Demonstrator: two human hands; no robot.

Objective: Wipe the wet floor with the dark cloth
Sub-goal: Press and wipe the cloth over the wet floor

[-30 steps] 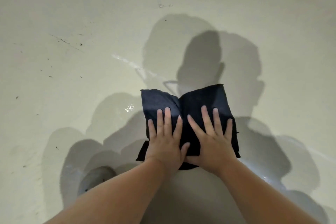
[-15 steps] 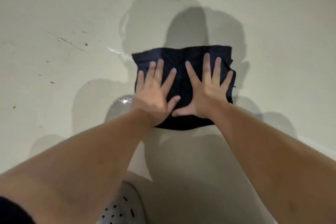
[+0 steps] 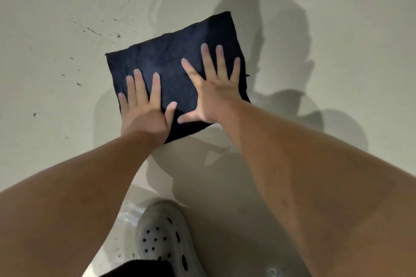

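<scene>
The pale floor (image 3: 56, 119) fills the whole view, crossed by soft overlapping shadows of the person and glistening with water near the bottom centre, beside the shoe. Two bare forearms reach from the near edge toward the middle of the scene. The dark cloth (image 3: 171, 63) lies flat on the floor at the centre, a roughly square piece turned so that its far right corner points away and its left corner sits toward the left. The right hand (image 3: 213, 96) presses palm-down on the right part of the cloth, fingers spread wide and the thumb stretched out to the left. The left hand (image 3: 144, 114) presses flat on the near left part of the cloth, fingers likewise spread, its heel over the cloth's near edge; the two thumbs lie just beside each other without clearly touching. A light perforated shoe (image 3: 164, 238) stands near the bottom centre, between the forearms. Small dark specks (image 3: 96, 33) dot the floor to the far left of the cloth.
</scene>
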